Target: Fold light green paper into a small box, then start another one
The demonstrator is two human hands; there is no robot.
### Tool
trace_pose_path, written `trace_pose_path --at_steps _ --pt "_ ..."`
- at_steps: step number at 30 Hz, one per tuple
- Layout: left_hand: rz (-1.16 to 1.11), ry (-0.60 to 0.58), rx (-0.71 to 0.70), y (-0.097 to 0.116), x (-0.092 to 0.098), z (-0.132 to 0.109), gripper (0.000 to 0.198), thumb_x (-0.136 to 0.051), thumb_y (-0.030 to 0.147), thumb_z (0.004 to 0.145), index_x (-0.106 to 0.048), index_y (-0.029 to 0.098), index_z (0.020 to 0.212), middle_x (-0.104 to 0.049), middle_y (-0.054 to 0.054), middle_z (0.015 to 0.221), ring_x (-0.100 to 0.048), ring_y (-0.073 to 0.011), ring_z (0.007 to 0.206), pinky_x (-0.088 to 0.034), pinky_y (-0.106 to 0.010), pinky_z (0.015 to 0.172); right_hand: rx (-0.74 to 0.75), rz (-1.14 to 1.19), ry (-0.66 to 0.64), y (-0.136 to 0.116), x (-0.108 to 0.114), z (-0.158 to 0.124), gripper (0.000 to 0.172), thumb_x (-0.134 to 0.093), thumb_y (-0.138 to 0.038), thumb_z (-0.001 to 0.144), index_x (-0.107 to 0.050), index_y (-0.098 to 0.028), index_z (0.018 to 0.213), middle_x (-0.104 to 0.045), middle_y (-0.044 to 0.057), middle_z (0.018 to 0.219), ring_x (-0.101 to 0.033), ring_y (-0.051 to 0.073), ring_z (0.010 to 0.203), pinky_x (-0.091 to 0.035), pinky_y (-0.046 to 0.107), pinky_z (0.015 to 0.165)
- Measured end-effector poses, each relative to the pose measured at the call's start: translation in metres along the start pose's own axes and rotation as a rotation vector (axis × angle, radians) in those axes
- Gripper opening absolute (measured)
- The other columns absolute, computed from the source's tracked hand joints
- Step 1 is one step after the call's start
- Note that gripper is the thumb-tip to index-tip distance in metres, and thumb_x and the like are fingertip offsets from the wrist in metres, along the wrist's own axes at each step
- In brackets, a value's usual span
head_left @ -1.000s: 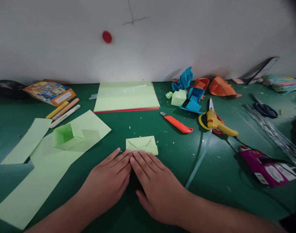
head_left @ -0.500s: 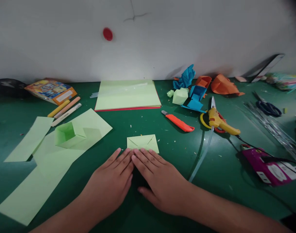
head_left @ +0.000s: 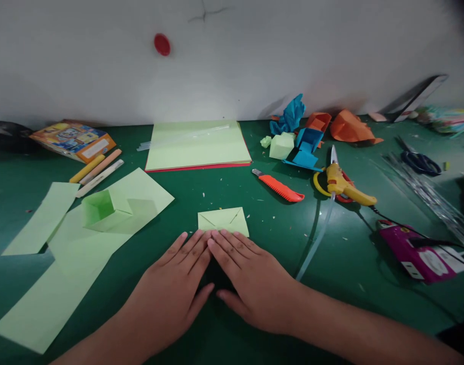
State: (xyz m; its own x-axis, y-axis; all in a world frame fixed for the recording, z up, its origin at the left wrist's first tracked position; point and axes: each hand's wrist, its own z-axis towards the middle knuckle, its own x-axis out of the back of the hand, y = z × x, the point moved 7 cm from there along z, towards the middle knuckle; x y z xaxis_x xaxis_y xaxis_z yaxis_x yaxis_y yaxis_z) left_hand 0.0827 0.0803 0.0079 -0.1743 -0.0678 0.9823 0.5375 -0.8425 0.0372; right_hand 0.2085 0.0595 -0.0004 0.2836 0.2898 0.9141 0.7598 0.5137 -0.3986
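Observation:
A small folded piece of light green paper (head_left: 222, 217) lies on the green table, diagonal creases showing on its upper face. My left hand (head_left: 174, 284) rests flat with its fingertips on the paper's near edge. From the other side my right hand (head_left: 254, 284) presses on the same edge, its fingers stretched out and meeting those of the left. Both thumbs point inward, apart from each other. The fingers cover the near part of the paper. To the left, an open light green paper box (head_left: 106, 210) sits on light green paper sheets (head_left: 79, 284).
An orange utility knife (head_left: 279, 187), a yellow glue gun (head_left: 342, 187) with its glue stick and scissors lie to the right, near a purple power strip (head_left: 418, 251). Behind are stacked paper sheets (head_left: 197, 147) and folded blue paper (head_left: 308, 147). Crayons (head_left: 98, 172) lie left.
My left thumb has moved outward from its fingers toward the right thumb. The view has tilted slightly; the folded paper and the other fingers hold almost the same place.

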Motion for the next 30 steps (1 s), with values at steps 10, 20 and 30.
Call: trace_pose_path --at_steps 10,20,30 --pt "0.027 -0.031 0.023 -0.004 0.002 -0.003 0.063 -0.048 0.050 0.102 -0.049 0.015 0.154 -0.053 -0.012 0.155 -0.053 -0.0314 0.141 -0.019 -0.049 0.128 -0.131 -0.137 -0.001 0.013 0.010 -0.018 0.073 -0.046 -0.049 0.104 -0.036 -0.002 0.159 -0.023 0.021 0.167 -0.027 0.036 0.155 -0.030 0.056 0.126" --pt "-0.042 -0.092 0.048 -0.032 0.001 0.003 0.046 -0.049 0.039 0.104 -0.054 0.034 0.149 -0.049 0.002 0.159 -0.040 -0.0304 0.151 -0.024 -0.058 0.127 -0.152 -0.249 0.115 0.028 0.036 -0.028 0.053 -0.043 -0.040 0.107 -0.058 -0.009 0.146 -0.057 0.015 0.150 -0.057 0.036 0.136 -0.034 0.066 0.121" --pt "-0.066 -0.088 0.034 -0.039 0.000 0.005 0.040 -0.052 0.033 0.102 -0.063 0.036 0.140 -0.061 0.003 0.149 -0.055 -0.0310 0.137 -0.042 -0.052 0.110 -0.052 -0.263 0.178 0.040 0.041 -0.013 0.043 -0.049 -0.028 0.104 -0.060 -0.013 0.144 -0.058 0.013 0.152 -0.053 0.033 0.139 -0.051 0.054 0.111"
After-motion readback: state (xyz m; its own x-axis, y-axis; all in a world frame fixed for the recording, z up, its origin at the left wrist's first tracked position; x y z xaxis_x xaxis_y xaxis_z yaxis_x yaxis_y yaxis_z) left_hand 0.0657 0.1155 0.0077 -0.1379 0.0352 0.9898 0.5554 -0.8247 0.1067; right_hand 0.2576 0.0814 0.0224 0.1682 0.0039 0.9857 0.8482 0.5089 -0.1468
